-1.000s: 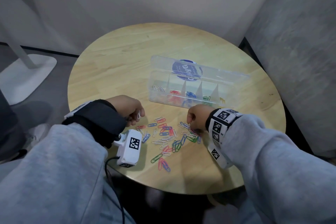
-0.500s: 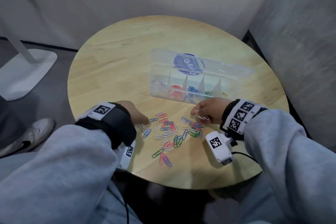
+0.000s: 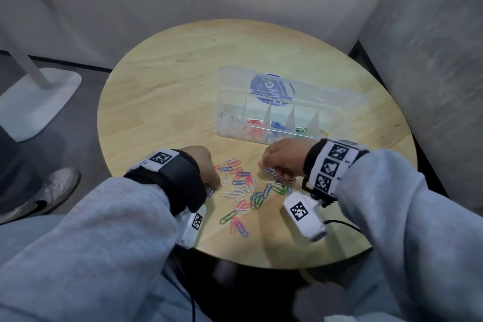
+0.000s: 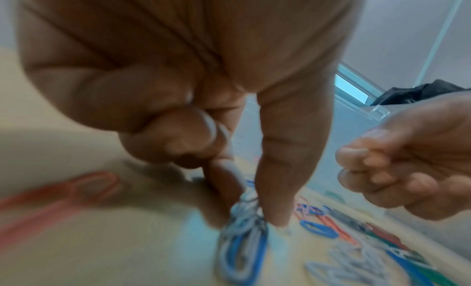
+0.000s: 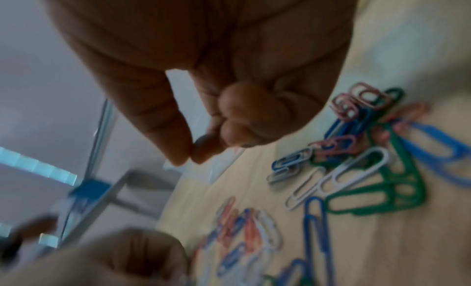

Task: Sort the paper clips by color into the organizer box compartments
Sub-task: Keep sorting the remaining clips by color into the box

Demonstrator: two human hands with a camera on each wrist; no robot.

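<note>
Near the tabletop's front edge, blue clips [image 4: 242,248] are pinched by the left hand [image 3: 206,167], nothing visible between the right hand's [image 3: 282,157] closed fingertips; tangled clips may be misfiled in the box [image 3: 261,112].

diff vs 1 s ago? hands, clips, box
The left hand, which held a white clip up a second ago, has come down to the pile's left edge and pinches a blue-and-white bunch of clips. The right hand shifted right and turned; its thumb and forefinger meet, contents unclear. The organizer box and the loose pile look unchanged.
</note>
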